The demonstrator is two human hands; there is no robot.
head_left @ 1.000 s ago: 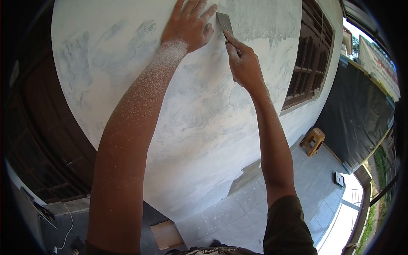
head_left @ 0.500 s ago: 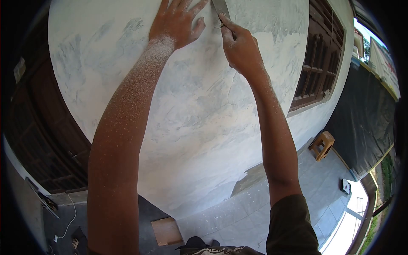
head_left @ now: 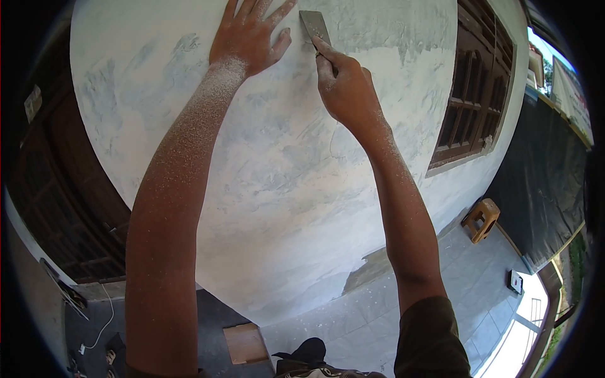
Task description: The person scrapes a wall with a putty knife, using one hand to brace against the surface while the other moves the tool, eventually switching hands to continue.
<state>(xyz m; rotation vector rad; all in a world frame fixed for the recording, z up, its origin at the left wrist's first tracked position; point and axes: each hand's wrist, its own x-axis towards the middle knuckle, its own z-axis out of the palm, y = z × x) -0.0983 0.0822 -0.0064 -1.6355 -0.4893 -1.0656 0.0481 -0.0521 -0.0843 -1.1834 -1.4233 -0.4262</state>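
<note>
White and grey patchy plaster covers the wall (head_left: 271,189) in front of me. High on it, my left hand (head_left: 249,39) is spread with its fingers apart, holding nothing, its fingertips near the top edge of the view. Pale dust coats my left wrist and forearm. To its right, my right hand (head_left: 346,79) grips a putty knife (head_left: 314,25), index finger stretched along the tool. The flat metal blade points up and left against or very near the wall; exact contact is hard to tell.
At the right is a brown window (head_left: 476,88), with a dark sheet (head_left: 535,183) beyond it. A brown stool (head_left: 481,220) stands on the tiled floor (head_left: 378,315). Dark doors (head_left: 75,201) are at the left. A cardboard piece (head_left: 245,343) lies below.
The putty knife and my right hand have moved down and left, and more of the blade shows. My left hand has shifted slightly left and up in view, still spread.
</note>
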